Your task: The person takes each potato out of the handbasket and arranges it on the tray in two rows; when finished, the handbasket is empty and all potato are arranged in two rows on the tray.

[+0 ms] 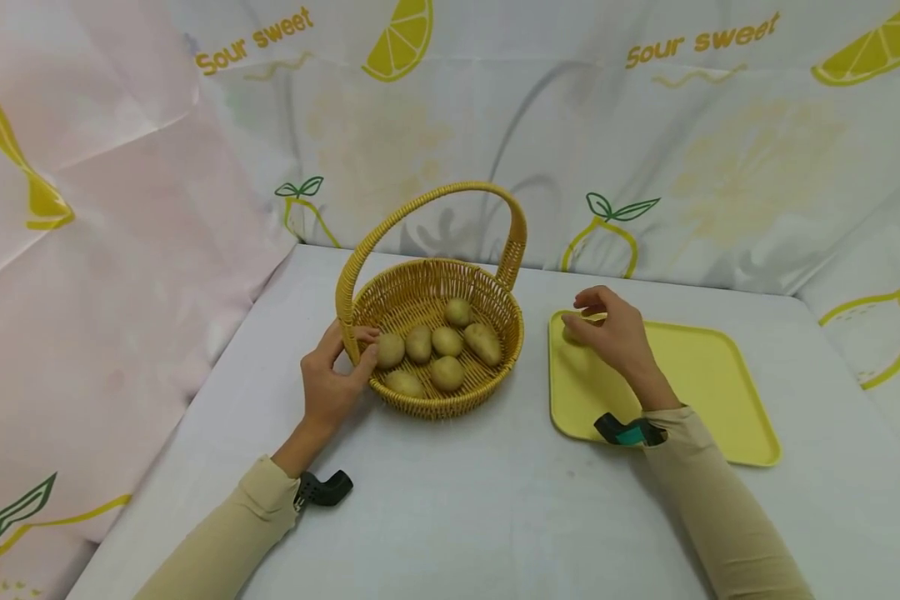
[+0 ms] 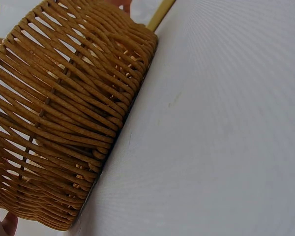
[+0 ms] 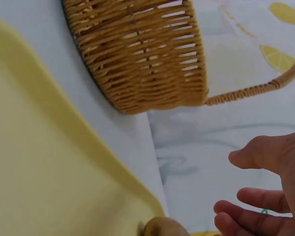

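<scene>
A yellow wicker basket (image 1: 435, 408) with a tall arched handle stands on the white table. Several potatoes (image 1: 447, 342) lie on its floor. My left hand (image 1: 330, 385) holds the basket's left side at the foot of the handle, fingers over the rim. My right hand (image 1: 613, 332) is above the far left corner of a yellow tray (image 1: 690, 375), thumb and fingers spread apart. Just below it, a single potato (image 3: 164, 227) sits at the tray's corner, apart from the fingers in the right wrist view. The hand partly hides that potato in the head view.
A white cloth with lemon prints (image 1: 450, 125) hangs behind the table and along its left side. The basket and tray stand side by side, with a strip of white tabletop (image 1: 532, 375) between them. Each wrist carries a dark camera mount (image 1: 326, 489).
</scene>
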{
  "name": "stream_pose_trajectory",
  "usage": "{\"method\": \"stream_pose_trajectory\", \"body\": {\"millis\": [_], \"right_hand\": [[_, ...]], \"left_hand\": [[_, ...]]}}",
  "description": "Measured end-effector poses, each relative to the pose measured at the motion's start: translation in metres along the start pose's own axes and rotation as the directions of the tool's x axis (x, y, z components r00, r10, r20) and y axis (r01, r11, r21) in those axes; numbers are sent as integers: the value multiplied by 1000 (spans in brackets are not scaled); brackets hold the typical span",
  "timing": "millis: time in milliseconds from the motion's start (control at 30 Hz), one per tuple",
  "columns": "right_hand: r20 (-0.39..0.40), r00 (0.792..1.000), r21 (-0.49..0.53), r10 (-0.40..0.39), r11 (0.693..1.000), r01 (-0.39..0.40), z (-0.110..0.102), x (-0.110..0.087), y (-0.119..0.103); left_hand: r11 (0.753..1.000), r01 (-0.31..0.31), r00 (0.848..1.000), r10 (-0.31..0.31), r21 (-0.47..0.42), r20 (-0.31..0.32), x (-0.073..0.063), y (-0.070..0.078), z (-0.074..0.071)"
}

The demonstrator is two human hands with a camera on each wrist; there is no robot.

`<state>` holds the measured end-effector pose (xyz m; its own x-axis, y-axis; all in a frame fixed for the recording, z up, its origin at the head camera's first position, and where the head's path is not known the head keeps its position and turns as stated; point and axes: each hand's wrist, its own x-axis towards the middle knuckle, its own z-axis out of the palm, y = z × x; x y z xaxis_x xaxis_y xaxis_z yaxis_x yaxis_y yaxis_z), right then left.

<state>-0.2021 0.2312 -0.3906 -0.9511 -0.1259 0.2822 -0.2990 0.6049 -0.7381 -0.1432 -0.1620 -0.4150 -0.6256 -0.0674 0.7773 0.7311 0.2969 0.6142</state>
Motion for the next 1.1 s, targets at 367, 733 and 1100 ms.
{"method": "stream_pose_trajectory", "body": {"millis": [367, 733, 1100], "right_hand": [[-27, 986, 30, -162, 986, 163, 19, 10, -47], [48, 961, 69, -271, 961, 267, 44, 21, -73], [232, 927, 74, -296, 955, 287, 62, 44, -91]], "left_hand": [[1000, 3, 1000, -2, -27, 16, 2, 4, 0], [1000, -12, 1000, 12, 19, -9, -1, -3, 1], [1000, -5, 1000, 5, -12, 12, 1, 4, 0]]}}
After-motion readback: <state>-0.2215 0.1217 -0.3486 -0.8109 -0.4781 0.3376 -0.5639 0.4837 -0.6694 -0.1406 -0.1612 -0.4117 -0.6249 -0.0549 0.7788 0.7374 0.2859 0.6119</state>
